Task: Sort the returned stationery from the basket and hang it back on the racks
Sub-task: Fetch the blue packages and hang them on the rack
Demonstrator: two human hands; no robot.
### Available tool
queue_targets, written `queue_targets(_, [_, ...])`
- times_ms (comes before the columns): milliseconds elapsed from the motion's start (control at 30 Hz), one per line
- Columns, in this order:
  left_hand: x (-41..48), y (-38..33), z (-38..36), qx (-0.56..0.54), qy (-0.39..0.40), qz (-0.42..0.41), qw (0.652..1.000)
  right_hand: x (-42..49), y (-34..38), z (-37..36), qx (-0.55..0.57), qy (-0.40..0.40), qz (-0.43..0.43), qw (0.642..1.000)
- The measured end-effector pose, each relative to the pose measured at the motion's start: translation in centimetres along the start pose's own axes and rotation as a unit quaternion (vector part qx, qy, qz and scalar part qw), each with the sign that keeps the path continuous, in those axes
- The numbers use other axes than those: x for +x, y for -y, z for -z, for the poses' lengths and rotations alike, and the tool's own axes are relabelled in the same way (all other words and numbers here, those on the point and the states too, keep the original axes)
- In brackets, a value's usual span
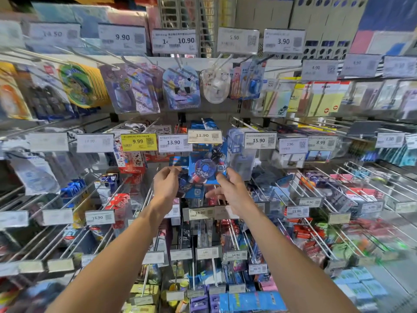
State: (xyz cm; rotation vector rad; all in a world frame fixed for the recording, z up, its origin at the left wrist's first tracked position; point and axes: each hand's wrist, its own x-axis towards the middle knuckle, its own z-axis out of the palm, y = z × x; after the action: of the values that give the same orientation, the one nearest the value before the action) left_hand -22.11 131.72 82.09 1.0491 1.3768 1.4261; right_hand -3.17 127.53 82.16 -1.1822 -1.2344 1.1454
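One item is at its place and the rest of the job cannot be measured from here. A blue blister pack (205, 165), a card with a round disc under clear plastic, hangs between the two grips and slightly above them, right under the beige price tag marked 11.90 (204, 136). The left grip (167, 180) pinches the pack's left edge between thumb and curled fingers. The right grip (232, 190) is spread, its fingertips (222, 176) against the lower right edge and its thumb held apart below. The tag hides the top of the pack, so I cannot tell whether its hang hole is already over the metal peg (205, 122) that sticks out above the grips or is just being lined up with it. I judge this to be the hanging step for this one pack, close to its end. More blue packs sit behind it on the same peg, which suggests it is the right spot. Below the grips another row of pegs carries a tag marked 18.90 (199, 213). The basket is out of view, so how much returned stationery is left to sort and hang cannot be told.
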Motion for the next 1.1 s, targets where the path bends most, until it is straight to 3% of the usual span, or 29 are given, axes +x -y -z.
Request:
queue_targets(133, [0.4, 0.0, 0.1, 0.013, 0.001, -0.005, 1.000, 2.3, -0.1, 0.2, -0.043, -0.042, -0.037, 0.998])
queue_targets(467, [3.7, 0.5, 1.6, 0.093, -0.009, -0.051, 0.994, 8.5, -0.1, -1.2, -0.020, -0.100, -0.114, 0.988])
queue_targets(733, [4.7, 0.7, 3.2, 0.123, -0.036, -0.046, 0.991, 10.9, -0.4, -2.0, 0.093, -0.140, -0.139, 0.976])
queue_targets(833, [3.5, 0.0, 3.5, 0.123, -0.006, -0.043, 0.991, 11.0, -0.5, -2.1, 0.120, -0.173, -0.142, 0.967])
queue_targets(933, [3.2, 0.3, 3.2, 0.110, 0.031, -0.023, 0.993, 10.0, -0.5, -2.2, 0.058, -0.184, -0.168, 0.967])
queue_targets(1000, [2.9, 0.4, 2.8, 0.094, 0.040, -0.008, 0.995, 9.0, -0.7, -2.7, -0.004, -0.134, -0.170, 0.976])
queue_targets(1100, [2.1, 0.4, 1.8, 0.065, 0.031, 0.005, 0.997, 7.6, -0.7, -3.4, -0.067, -0.096, -0.113, 0.987])
